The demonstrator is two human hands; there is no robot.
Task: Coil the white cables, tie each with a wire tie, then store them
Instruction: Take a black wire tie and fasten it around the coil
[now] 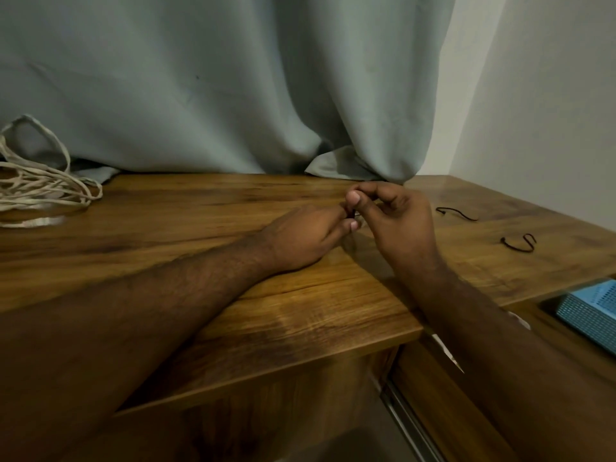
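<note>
A loose heap of white cables (40,188) lies at the far left of the wooden table (206,228), partly cut off by the frame edge. Near the table's middle my left hand (300,238) and my right hand (400,221) meet, and both pinch a small black wire tie (354,214) between thumb and fingertips. Only a sliver of that tie shows between the fingers. Two more black wire ties lie on the table to the right, one (456,213) farther back and one (520,243) nearer.
A grey-green curtain (233,95) hangs behind the table and touches its back edge. A blue perforated box (593,315) sits in a lower recess at the right. A white wall (550,111) closes the right side.
</note>
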